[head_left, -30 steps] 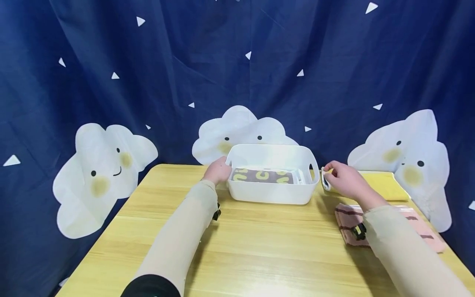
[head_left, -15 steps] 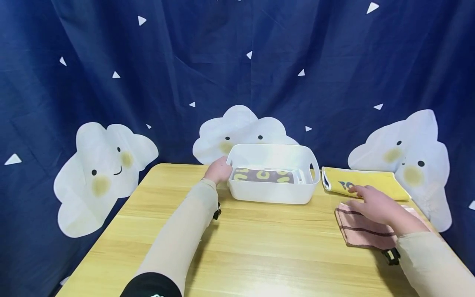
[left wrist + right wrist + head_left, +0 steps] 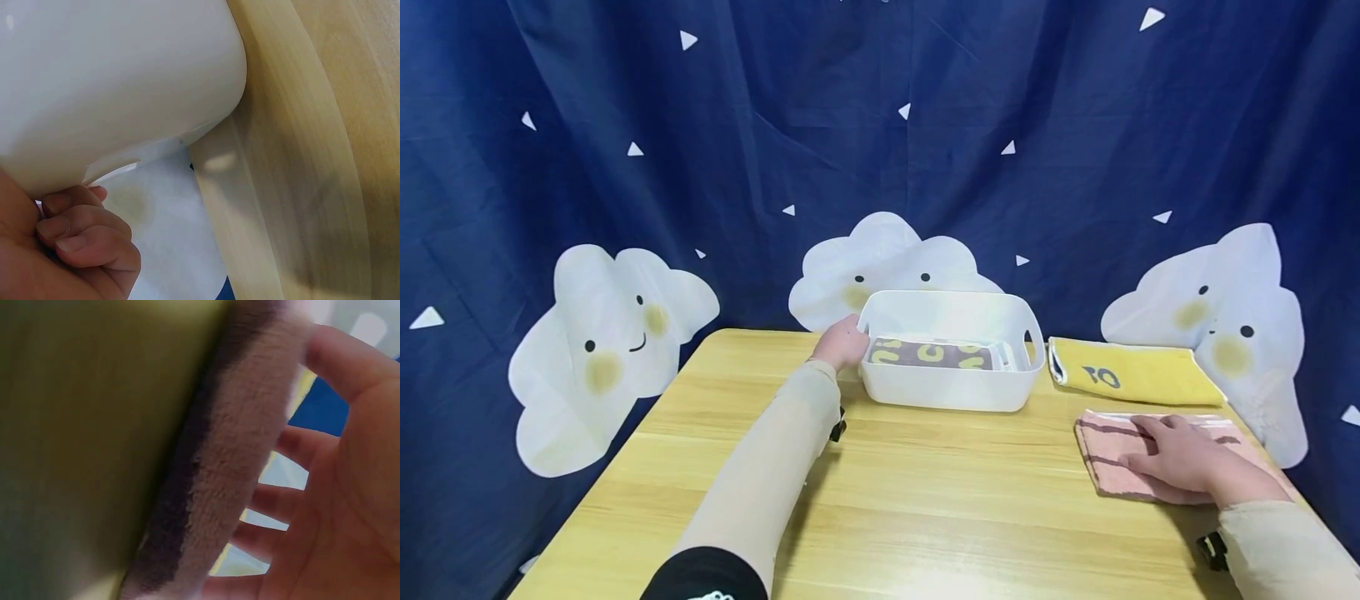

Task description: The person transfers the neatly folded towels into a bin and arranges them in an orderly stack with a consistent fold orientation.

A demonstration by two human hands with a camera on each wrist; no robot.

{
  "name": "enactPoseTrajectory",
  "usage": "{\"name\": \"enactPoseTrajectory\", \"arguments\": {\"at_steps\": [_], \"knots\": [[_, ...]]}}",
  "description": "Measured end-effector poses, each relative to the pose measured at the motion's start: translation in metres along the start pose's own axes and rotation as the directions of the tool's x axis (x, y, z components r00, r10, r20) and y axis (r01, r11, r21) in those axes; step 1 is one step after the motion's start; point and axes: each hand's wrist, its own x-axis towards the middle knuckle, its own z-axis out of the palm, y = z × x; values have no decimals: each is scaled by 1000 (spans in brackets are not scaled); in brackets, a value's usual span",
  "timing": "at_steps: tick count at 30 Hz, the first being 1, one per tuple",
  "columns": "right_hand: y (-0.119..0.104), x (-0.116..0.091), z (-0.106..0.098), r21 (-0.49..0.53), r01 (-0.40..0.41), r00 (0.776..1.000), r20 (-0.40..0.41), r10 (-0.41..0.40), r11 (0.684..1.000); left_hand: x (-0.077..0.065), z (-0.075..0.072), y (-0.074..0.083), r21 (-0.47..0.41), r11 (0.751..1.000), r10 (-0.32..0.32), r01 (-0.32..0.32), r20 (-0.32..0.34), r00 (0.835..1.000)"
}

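My left hand (image 3: 842, 343) grips the left end of a white plastic basket (image 3: 947, 392) by its handle. In the left wrist view its curled fingers (image 3: 94, 237) sit at the basket's rim. Inside the basket lies a folded brown cloth (image 3: 910, 354) with yellow shapes. On the right, my right hand (image 3: 1183, 457) rests on a folded pink towel (image 3: 1108, 477) with dark stripes. The right wrist view shows its fingers (image 3: 275, 503) spread, tips touching the towel's fuzzy upper face.
A folded yellow towel (image 3: 1165, 375) with a blue mark lies behind the pink one, right of the basket. Everything stands on a wooden table (image 3: 925, 483). A dark blue curtain (image 3: 752, 125) with white clouds hangs at the table's back edge.
My right hand has left the yellow towel's left edge, moved right and toward me, and come down on the pink towel. The left hand and basket have stayed put.
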Motion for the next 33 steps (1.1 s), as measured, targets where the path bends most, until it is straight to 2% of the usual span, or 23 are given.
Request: {"name": "enactPoseTrajectory", "arguments": {"at_steps": [11, 19, 33], "knots": [[-11, 1, 1, -47, -1, 1000, 7, 2, 999, 0, -2, -1, -52, 998, -26, 27, 14, 1000], [-26, 1, 0, -48, -11, 999, 40, 13, 999, -4, -2, 2, -60, 998, -32, 33, 21, 999], [-55, 6, 1, -43, -22, 997, 73, 26, 999, -1, 0, -1, -64, 997, -50, 52, 26, 998]]}}
